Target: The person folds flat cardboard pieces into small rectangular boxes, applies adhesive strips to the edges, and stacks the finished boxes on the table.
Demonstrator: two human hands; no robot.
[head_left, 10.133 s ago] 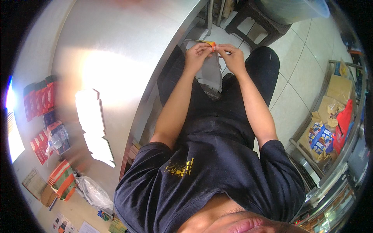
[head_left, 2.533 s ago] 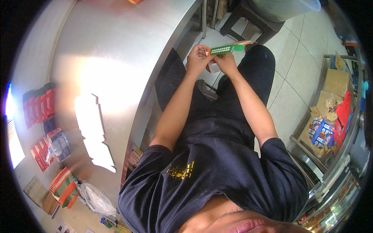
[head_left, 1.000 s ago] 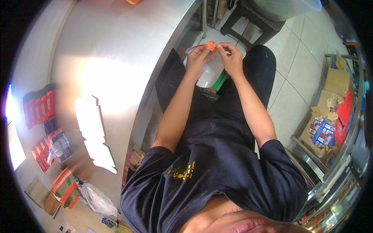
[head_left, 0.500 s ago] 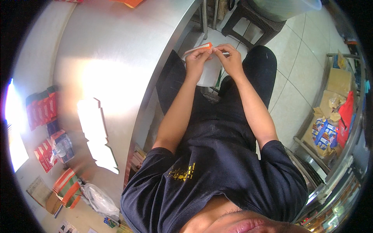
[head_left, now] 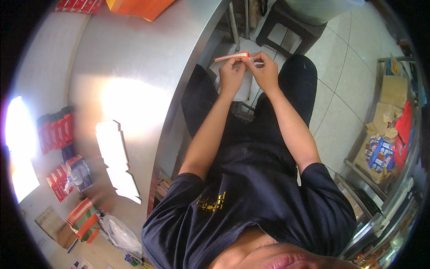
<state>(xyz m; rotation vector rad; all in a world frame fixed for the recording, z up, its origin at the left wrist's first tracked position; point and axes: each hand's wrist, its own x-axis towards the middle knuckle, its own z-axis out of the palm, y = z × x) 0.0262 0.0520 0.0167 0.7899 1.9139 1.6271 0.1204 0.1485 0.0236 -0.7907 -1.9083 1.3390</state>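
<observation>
Above my knees, my left hand is closed on a narrow orange box. A row of small white rounded ends shows along the side of the box. My right hand is beside it at the box's right end. Its thumb and fingertips are pinched together and meet the left hand's fingertips. Whatever lies in that pinch is too small to make out. Below both hands, between my legs, stands a white container, partly hidden by the hands.
A metal table runs along my left, with white cut-out pieces, red boxes and an orange sheet. Ahead, a dark stool bears a translucent tub. At right, a rack holds cardboard and a blue package.
The orange box now lies nearer level and shows more of its length left of my hands. Both hands have stayed close together. The view has shifted slightly, showing more of the orange sheet.
</observation>
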